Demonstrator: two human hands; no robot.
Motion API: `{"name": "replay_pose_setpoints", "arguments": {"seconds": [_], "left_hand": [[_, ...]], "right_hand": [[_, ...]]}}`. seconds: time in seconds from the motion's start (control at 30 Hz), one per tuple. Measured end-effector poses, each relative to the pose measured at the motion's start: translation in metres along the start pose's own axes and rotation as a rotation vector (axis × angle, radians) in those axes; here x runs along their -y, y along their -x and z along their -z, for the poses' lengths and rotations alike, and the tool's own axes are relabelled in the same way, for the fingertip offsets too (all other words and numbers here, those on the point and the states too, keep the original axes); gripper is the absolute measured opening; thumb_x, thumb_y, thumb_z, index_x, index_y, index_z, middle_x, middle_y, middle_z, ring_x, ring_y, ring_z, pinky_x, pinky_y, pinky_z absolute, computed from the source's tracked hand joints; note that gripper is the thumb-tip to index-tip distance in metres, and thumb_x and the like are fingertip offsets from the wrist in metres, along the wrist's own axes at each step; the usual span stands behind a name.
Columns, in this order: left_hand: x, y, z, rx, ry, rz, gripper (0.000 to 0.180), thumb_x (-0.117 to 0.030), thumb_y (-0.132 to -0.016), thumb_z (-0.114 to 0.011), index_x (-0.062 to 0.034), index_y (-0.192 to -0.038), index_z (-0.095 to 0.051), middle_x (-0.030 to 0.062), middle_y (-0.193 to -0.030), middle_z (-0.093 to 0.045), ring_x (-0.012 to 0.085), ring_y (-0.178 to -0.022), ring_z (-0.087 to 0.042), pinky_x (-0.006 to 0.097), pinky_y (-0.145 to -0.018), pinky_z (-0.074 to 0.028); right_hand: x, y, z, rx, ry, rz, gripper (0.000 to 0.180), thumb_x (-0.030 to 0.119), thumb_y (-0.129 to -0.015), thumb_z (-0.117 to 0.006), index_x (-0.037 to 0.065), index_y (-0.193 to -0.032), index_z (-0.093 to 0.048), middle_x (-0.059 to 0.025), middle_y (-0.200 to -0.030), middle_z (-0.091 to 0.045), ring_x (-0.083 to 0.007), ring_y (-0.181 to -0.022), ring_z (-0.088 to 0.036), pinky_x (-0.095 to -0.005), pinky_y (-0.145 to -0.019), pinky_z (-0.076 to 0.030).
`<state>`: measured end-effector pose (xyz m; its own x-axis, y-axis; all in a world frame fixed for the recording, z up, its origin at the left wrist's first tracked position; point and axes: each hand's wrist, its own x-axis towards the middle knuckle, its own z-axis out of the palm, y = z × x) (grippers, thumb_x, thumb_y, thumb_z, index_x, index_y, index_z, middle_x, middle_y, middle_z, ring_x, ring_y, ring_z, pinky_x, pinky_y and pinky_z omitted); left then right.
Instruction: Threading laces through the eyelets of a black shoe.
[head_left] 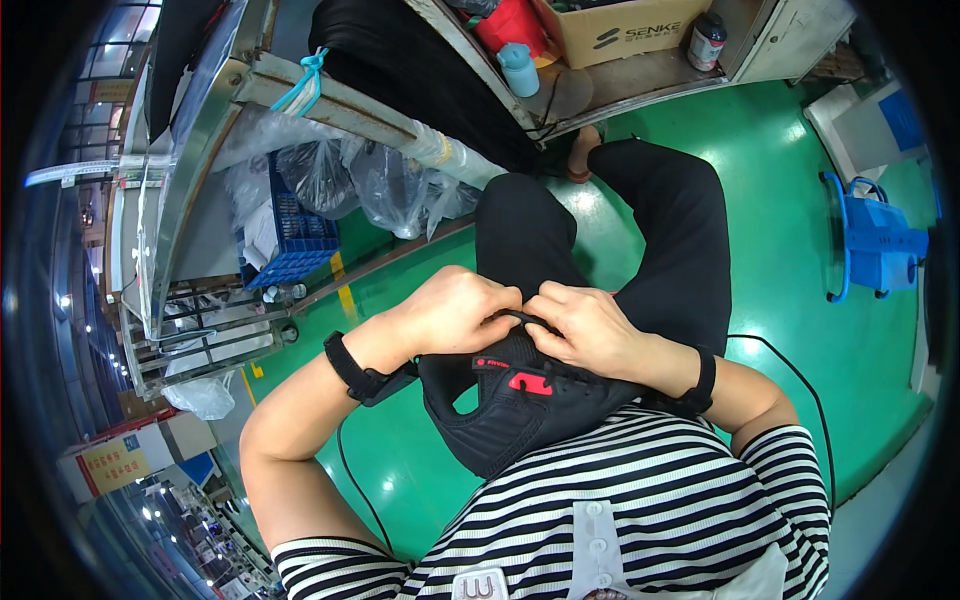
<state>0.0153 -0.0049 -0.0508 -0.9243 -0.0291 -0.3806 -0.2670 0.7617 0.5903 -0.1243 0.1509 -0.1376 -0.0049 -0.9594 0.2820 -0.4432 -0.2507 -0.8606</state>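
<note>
Held near, against striped shirt (640, 500) over lap: black shoe (520, 400). Pinched at far edge by left hand (455, 310) and right hand (590, 325), fingers clenched on black lace (525, 318). Best worked taut, shoe braced firmly. Beyond: green floor (790, 250).

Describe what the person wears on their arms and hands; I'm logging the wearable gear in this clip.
Both hands, left hand and right hand, are bare, with no gloves or rings visible. Each wrist carries a black strap: the left wristband has a flat black block at its side, and the right wristband is plain. The forearms are uncovered; short black-and-white striped sleeves end above the elbows.
</note>
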Motion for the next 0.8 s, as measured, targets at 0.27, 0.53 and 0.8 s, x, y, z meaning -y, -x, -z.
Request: {"name": "replay_pose_setpoints", "arguments": {"seconds": [0.27, 0.53, 0.8], "left_hand": [[0.013, -0.003, -0.012, -0.010, 0.062, 0.032, 0.013, -0.016, -0.080, -0.064, -0.0060, -0.088, -0.065, 0.0131, -0.070, -0.064, 0.0331, -0.066, -0.063, 0.043, -0.059, -0.048], [0.023, -0.008, -0.018, -0.035, -0.010, -0.024, 0.012, -0.017, -0.080, -0.063, -0.0077, -0.088, -0.066, 0.0119, -0.068, -0.064, 0.0324, -0.065, -0.063, 0.042, -0.058, -0.049], [0.031, -0.008, -0.021, 0.003, 0.049, 0.010, 0.012, -0.014, -0.081, -0.065, -0.0075, -0.091, -0.066, 0.0107, -0.073, -0.065, 0.0320, -0.066, -0.063, 0.040, -0.058, -0.048]], "right_hand": [[-0.014, -0.004, -0.005, 0.148, -0.275, -0.183, 0.016, 0.015, -0.083, -0.063, 0.001, -0.086, -0.056, -0.0156, -0.080, -0.056, -0.0334, -0.067, -0.061, -0.0419, -0.059, -0.048], [-0.021, -0.003, -0.017, 0.095, -0.115, -0.185, 0.019, 0.019, -0.086, -0.059, 0.000, -0.086, -0.057, -0.0164, -0.077, -0.058, -0.0347, -0.067, -0.062, -0.0447, -0.061, -0.050], [-0.027, -0.005, -0.010, 0.207, -0.024, -0.066, 0.020, 0.019, -0.086, -0.059, 0.000, -0.080, -0.059, -0.0144, -0.076, -0.058, -0.0328, -0.066, -0.062, -0.0426, -0.060, -0.051]]}}
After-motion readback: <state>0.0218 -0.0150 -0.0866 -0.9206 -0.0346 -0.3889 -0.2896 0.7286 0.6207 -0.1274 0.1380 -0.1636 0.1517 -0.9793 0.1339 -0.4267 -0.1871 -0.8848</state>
